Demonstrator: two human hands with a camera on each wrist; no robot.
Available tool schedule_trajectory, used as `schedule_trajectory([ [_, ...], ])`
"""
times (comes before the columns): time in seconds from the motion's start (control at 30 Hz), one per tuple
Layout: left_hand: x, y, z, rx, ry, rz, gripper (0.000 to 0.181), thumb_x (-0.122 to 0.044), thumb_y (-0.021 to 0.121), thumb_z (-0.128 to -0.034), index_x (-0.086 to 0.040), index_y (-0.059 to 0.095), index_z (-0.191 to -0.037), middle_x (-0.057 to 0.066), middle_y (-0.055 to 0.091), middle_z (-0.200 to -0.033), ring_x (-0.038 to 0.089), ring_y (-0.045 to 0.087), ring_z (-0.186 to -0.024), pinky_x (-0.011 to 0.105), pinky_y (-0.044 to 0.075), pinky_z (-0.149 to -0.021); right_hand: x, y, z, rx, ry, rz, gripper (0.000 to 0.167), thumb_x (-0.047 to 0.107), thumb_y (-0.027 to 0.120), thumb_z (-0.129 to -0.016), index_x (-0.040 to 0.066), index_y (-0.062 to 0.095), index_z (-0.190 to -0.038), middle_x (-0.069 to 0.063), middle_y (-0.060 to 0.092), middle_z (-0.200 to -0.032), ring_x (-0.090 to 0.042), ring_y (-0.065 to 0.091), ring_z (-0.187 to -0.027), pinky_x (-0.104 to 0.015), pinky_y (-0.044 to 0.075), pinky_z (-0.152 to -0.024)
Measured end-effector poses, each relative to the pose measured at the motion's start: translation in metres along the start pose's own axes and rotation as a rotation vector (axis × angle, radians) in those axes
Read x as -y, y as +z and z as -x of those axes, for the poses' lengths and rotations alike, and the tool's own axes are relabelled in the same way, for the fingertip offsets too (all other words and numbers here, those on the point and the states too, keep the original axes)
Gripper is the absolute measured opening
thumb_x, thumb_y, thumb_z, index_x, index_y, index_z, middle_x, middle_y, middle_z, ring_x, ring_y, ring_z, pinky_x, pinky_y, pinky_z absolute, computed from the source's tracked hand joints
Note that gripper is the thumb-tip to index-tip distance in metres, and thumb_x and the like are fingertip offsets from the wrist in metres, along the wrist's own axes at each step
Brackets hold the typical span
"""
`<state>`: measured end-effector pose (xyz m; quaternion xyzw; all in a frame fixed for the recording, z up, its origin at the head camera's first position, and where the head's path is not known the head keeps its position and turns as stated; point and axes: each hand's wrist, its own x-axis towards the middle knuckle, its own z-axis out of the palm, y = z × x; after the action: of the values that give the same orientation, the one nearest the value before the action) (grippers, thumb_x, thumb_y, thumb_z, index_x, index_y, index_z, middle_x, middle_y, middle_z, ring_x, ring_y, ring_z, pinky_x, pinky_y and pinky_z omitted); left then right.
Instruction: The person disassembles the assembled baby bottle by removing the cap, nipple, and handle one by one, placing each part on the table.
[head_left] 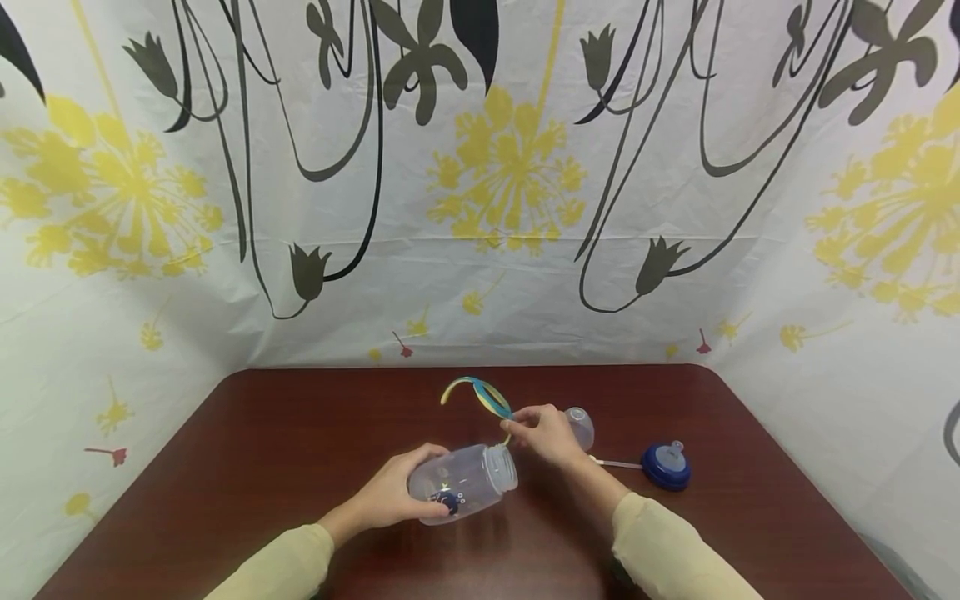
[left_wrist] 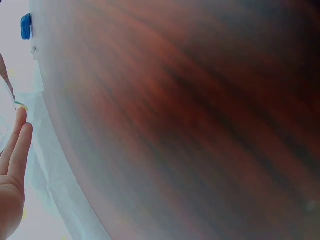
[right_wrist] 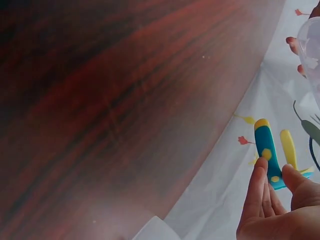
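My left hand (head_left: 401, 487) grips a clear baby bottle (head_left: 468, 479) around its body. The bottle is tilted above the table, its uncapped, threaded neck pointing right, with a dark blue print on its side. Just beyond the neck, my right hand (head_left: 547, 433) pinches a blue and yellow bottle handle (head_left: 491, 398) between thumb and fingers. In the right wrist view, the handle (right_wrist: 267, 152) stands upright from the fingertips, and the bottle (right_wrist: 311, 55) is partly visible at the edge. The left wrist view catches only part of my left hand (left_wrist: 15, 165).
A clear dome cap (head_left: 580, 427) stands on the dark wooden table (head_left: 300, 433) behind my right hand. Right of it lies a blue collar with a nipple (head_left: 666, 465), a thin straw (head_left: 621, 464) reaching left from it. A patterned cloth (head_left: 480, 292) hangs behind the table.
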<state>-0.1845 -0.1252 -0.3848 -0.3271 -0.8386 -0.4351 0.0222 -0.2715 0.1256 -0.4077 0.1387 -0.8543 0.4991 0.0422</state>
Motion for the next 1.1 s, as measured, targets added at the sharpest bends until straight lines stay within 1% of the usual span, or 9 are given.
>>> schedule_trajectory([
  [0.1,-0.0002,0.0,-0.0005,-0.001,0.013,-0.003,0.053,-0.024,0.075,-0.0654,-0.009,0.052,-0.111,0.002,0.058,-0.093,0.016,0.053,-0.081,0.027,0.042,-0.069,-0.0028,0.002,-0.0003,0.009,0.001,-0.004,0.022,0.022,0.07,-0.075,0.001,0.066,-0.08,-0.002,0.061,-0.059,-0.014,0.059,-0.052,-0.026,0.046,-0.05],
  [0.23,-0.0006,0.0001,-0.0007,-0.005,0.022,-0.012,0.053,-0.024,0.075,-0.0651,-0.008,0.053,-0.111,0.002,0.058,-0.093,0.017,0.053,-0.082,0.027,0.041,-0.069,-0.0049,0.004,0.0001,0.023,-0.003,-0.011,0.021,0.021,0.069,-0.076,0.0,0.066,-0.079,-0.004,0.061,-0.06,-0.017,0.059,-0.052,-0.027,0.047,-0.049],
  [0.4,-0.001,0.0005,-0.0009,-0.012,0.031,-0.016,0.054,-0.023,0.076,-0.0643,-0.008,0.053,-0.11,0.003,0.059,-0.092,0.017,0.054,-0.081,0.027,0.042,-0.069,-0.0072,0.0047,0.0006,0.024,-0.013,0.015,0.02,0.019,0.068,-0.077,-0.001,0.067,-0.078,-0.006,0.062,-0.061,-0.018,0.06,-0.053,-0.026,0.046,-0.049],
  [0.6,-0.0013,0.0007,-0.0011,-0.016,0.035,-0.015,0.054,-0.022,0.076,-0.0637,-0.008,0.053,-0.11,0.003,0.059,-0.092,0.017,0.054,-0.081,0.027,0.042,-0.069,-0.0086,0.003,0.0015,0.024,0.005,0.04,0.02,0.019,0.068,-0.077,-0.001,0.067,-0.078,-0.005,0.061,-0.06,-0.016,0.058,-0.05,-0.026,0.045,-0.049],
  [0.87,-0.0023,0.0005,-0.002,-0.004,0.016,-0.005,0.054,-0.022,0.075,-0.0643,-0.009,0.052,-0.111,0.002,0.058,-0.092,0.017,0.053,-0.081,0.027,0.041,-0.069,-0.0087,0.0015,0.003,0.056,0.05,0.061,0.021,0.02,0.068,-0.077,-0.001,0.066,-0.081,-0.008,0.062,-0.063,-0.02,0.059,-0.053,-0.026,0.046,-0.05],
  [1.1,-0.0019,0.0009,-0.0014,0.002,0.002,-0.008,0.054,-0.024,0.076,-0.0643,-0.009,0.053,-0.111,0.0,0.058,-0.092,0.014,0.053,-0.081,0.026,0.041,-0.068,-0.0083,0.0017,0.004,0.066,0.056,0.068,0.023,0.019,0.068,-0.077,-0.003,0.066,-0.082,-0.008,0.062,-0.062,-0.022,0.059,-0.053,-0.028,0.045,-0.049],
])
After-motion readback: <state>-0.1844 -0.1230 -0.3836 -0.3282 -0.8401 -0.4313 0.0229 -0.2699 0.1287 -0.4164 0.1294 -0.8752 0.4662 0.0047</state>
